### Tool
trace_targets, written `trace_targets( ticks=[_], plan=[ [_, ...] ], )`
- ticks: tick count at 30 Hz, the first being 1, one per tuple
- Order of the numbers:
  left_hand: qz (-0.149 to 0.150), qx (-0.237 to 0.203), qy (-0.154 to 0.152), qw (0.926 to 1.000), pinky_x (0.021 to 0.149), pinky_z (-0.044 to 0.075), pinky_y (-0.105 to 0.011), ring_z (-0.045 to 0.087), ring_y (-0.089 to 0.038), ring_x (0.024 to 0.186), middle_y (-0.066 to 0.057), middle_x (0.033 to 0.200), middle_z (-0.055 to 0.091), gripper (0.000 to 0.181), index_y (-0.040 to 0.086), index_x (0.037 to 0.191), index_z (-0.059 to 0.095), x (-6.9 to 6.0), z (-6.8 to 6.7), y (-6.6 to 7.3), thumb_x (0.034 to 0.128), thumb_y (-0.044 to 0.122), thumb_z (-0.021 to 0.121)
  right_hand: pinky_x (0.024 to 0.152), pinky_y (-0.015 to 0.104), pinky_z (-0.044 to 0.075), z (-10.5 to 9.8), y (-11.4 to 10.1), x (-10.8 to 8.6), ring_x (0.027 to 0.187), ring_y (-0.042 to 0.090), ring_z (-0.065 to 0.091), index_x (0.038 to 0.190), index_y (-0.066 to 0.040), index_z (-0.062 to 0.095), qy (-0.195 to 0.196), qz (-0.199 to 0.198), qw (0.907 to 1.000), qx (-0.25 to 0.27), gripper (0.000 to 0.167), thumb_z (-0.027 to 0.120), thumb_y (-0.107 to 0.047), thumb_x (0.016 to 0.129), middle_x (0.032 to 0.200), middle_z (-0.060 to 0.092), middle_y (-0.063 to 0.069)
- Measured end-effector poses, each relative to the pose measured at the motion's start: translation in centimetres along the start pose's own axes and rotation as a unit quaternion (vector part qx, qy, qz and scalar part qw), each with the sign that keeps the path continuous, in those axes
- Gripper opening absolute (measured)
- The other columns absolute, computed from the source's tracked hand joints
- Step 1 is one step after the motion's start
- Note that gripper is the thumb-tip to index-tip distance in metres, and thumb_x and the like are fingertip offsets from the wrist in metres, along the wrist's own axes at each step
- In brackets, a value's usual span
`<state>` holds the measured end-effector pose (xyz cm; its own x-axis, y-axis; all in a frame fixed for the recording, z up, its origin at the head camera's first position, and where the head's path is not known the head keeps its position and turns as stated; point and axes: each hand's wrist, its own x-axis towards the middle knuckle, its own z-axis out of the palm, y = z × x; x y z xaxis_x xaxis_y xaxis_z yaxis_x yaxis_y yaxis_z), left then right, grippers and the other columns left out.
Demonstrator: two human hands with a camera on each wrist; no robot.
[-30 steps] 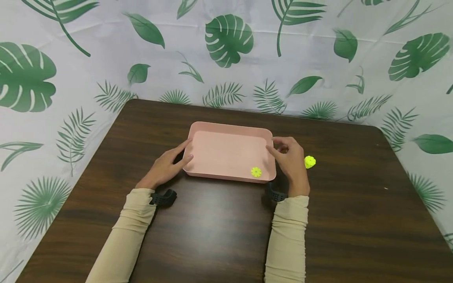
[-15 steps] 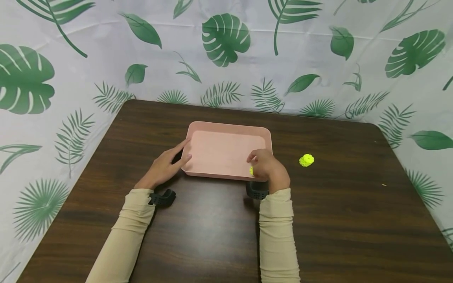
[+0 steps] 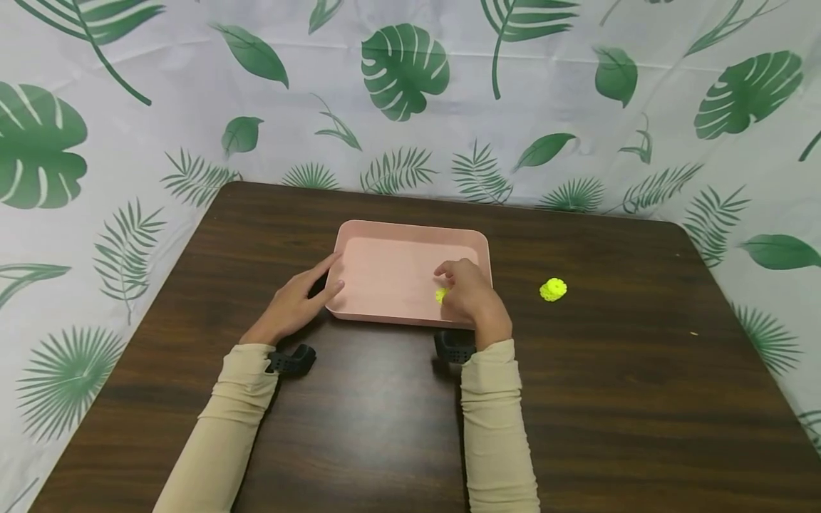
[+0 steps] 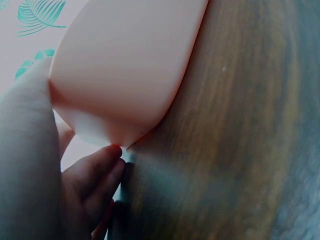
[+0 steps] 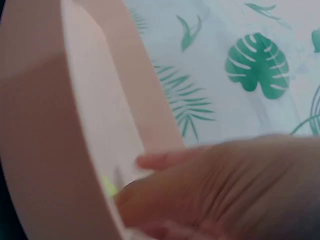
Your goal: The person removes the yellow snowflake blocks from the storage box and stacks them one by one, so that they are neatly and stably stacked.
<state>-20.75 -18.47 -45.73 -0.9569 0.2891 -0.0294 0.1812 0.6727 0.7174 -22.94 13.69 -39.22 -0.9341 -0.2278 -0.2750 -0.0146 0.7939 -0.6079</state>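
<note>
A shallow pink tray [image 3: 391, 278] sits on the dark wooden table. My left hand [image 3: 291, 303] holds its left end, the thumb over the rim and the fingers against the outside; in the left wrist view the fingertips [image 4: 112, 152] touch the tray's end wall. Over the tray's right part, my right hand [image 3: 471, 288] pinches a yellow notched toy disc [image 3: 440, 295], which the hand partly hides. The right wrist view shows only a sliver of the disc [image 5: 108, 186] by the thumb, behind the tray wall [image 5: 40, 115].
Several similar yellow discs [image 3: 553, 289] lie in a small pile on the table right of the tray. A tiny pale speck [image 3: 694, 333] is farther right. A white cloth [image 3: 321, 92] with green leaf prints hangs behind the table [image 3: 628, 385].
My right hand has left the tray's right rim, reached into the tray and taken the disc, shifting it left and farther from me. The left hand stays on the tray.
</note>
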Motion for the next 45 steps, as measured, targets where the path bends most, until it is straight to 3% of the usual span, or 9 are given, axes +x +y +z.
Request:
trace_targets(
  ticks=[5, 10, 19, 28, 36, 41, 45],
  plan=[
    [0.003, -0.001, 0.003, 1.0, 0.119, 0.025, -0.065, 0.03, -0.034, 0.153, -0.005, 0.168, 0.029, 0.071, 0.038, 0.166, 0.02, 0.0, -0.2, 0.2, 0.1047, 0.06, 0.048, 0.082, 0.037, 0.056, -0.2, 0.3, -0.2, 0.098, 0.031, 0.059, 0.125, 0.01, 0.068, 0.0, 0.032, 0.9989, 0.034, 0.043, 0.074, 0.012, 0.083, 0.121, 0.064, 0.024],
    [0.004, 0.001, 0.002, 1.0, 0.119, 0.025, -0.065, 0.03, -0.034, 0.153, -0.004, 0.169, 0.028, 0.07, 0.039, 0.166, 0.019, 0.1, -0.1, 0.1, 0.1047, 0.061, 0.047, 0.083, 0.037, 0.058, 0.2, 0.7, 0.1, 0.095, 0.03, 0.059, 0.115, 0.008, 0.071, 0.016, 0.042, 0.9973, 0.057, 0.032, 0.078, 0.009, 0.084, 0.112, 0.065, 0.021],
    [0.002, 0.0, 0.001, 1.0, 0.118, 0.025, -0.066, 0.029, -0.035, 0.153, -0.005, 0.169, 0.028, 0.07, 0.039, 0.166, 0.019, -0.1, 0.0, 0.0, 0.1051, 0.06, 0.047, 0.09, 0.041, 0.055, 1.4, 1.3, 0.8, 0.095, 0.028, 0.061, 0.118, -0.005, 0.072, 0.041, -0.04, 0.9979, 0.029, 0.031, 0.081, -0.003, 0.088, 0.104, 0.067, 0.014],
    [0.002, -0.002, -0.003, 1.0, 0.118, 0.024, -0.067, 0.029, -0.035, 0.154, -0.005, 0.169, 0.027, 0.071, 0.039, 0.166, 0.018, -0.2, 0.1, 0.1, 0.105, 0.059, 0.048, 0.085, 0.038, 0.056, 2.1, 1.6, 1.2, 0.09, 0.025, 0.062, 0.127, -0.001, 0.074, 0.042, -0.076, 0.9954, 0.04, 0.038, 0.081, -0.006, 0.09, 0.101, 0.072, 0.013],
    [-0.005, -0.008, -0.004, 0.9999, 0.118, 0.024, -0.068, 0.027, -0.036, 0.154, -0.004, 0.169, 0.027, 0.07, 0.04, 0.166, 0.019, -0.4, 0.0, 0.1, 0.1047, 0.061, 0.047, 0.085, 0.039, 0.056, 2.4, 1.5, 1.6, 0.087, 0.025, 0.063, 0.119, 0.001, 0.076, 0.042, -0.114, 0.9924, 0.021, 0.029, 0.08, -0.008, 0.092, 0.096, 0.068, 0.012],
    [-0.007, -0.011, -0.006, 0.9999, 0.118, 0.024, -0.068, 0.027, -0.036, 0.154, -0.005, 0.169, 0.027, 0.07, 0.041, 0.166, 0.018, -0.3, 0.0, 0.1, 0.1047, 0.061, 0.047, 0.084, 0.038, 0.057, 2.1, 1.6, 1.3, 0.087, 0.025, 0.062, 0.116, 0.001, 0.075, 0.073, -0.137, 0.9874, 0.028, 0.026, 0.079, -0.009, 0.092, 0.096, 0.068, 0.013],
    [-0.007, -0.009, -0.007, 0.9999, 0.117, 0.024, -0.069, 0.027, -0.037, 0.154, -0.005, 0.169, 0.027, 0.069, 0.042, 0.165, 0.018, -0.3, -0.1, 0.1, 0.1052, 0.06, 0.047, 0.082, 0.041, 0.057, 0.8, 2.2, 0.7, 0.086, 0.028, 0.064, 0.119, 0.005, 0.074, 0.128, -0.175, 0.9757, 0.033, 0.031, 0.081, -0.008, 0.091, 0.095, 0.068, 0.015]
  ],
)
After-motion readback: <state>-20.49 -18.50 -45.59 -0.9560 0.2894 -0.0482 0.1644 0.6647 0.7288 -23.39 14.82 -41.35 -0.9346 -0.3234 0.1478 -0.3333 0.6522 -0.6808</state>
